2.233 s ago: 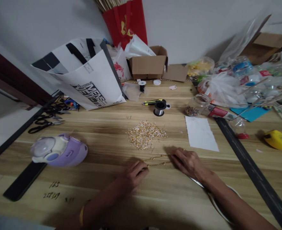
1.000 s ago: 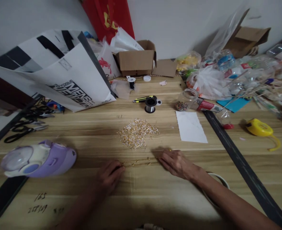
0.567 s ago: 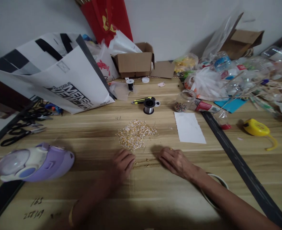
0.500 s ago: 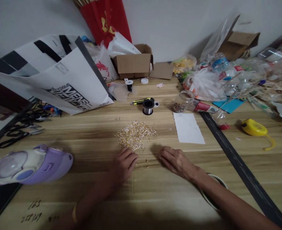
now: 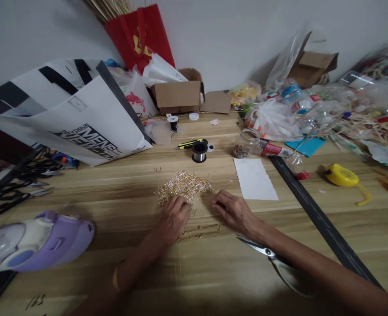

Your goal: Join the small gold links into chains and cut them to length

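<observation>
plainly two hands, fingers bunched, grip unclear; one chain, one glittery pile.

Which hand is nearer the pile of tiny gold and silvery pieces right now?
Left. The left hand is at the pile's near edge; the right hand rests apart, off its right side.

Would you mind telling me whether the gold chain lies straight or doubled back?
Doubled back: the gold chain shows two strands, joined by a bend near the right hand.
</observation>
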A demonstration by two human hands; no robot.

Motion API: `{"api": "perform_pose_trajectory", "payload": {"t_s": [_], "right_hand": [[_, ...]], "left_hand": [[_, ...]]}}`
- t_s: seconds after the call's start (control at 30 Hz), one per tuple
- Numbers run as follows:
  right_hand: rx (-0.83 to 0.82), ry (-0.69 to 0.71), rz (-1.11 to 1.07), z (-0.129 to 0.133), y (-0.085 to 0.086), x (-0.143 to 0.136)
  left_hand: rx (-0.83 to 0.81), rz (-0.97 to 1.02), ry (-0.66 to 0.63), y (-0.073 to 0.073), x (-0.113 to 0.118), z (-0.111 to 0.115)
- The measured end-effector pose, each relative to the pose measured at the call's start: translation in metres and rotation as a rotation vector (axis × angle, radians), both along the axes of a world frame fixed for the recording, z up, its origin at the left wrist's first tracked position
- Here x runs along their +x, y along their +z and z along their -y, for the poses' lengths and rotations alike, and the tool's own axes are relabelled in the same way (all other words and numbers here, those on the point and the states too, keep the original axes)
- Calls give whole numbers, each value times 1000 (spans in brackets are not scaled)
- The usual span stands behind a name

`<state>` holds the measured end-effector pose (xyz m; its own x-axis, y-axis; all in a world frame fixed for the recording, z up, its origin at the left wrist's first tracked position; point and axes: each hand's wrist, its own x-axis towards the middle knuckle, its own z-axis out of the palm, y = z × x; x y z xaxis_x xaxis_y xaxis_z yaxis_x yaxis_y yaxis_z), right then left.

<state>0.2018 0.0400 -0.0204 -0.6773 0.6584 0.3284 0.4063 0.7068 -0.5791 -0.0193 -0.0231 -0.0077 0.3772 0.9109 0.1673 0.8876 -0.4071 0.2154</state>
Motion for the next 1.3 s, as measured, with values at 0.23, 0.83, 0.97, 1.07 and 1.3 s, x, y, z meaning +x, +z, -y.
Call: {"api": "perform_pose_trajectory", "payload": {"t_s": [0.23, 0.83, 0.97, 1.07, 1.3], "right_hand": [[-65, 6, -41, 0, -16, -3], [191, 23, 70, 7, -14, 0], [270, 61, 46, 12, -13, -2], [316, 117, 53, 15, -11, -3], [339, 153, 64, 14, -10, -3]], "left_hand": [[-42, 58, 7, -10, -12, -15], [33, 343, -184, -4, 5, -14], [14, 357, -232, 1, 15, -9], [39, 395, -253, -2, 18, -8], [43, 462, -265, -6, 17, -8]]}}
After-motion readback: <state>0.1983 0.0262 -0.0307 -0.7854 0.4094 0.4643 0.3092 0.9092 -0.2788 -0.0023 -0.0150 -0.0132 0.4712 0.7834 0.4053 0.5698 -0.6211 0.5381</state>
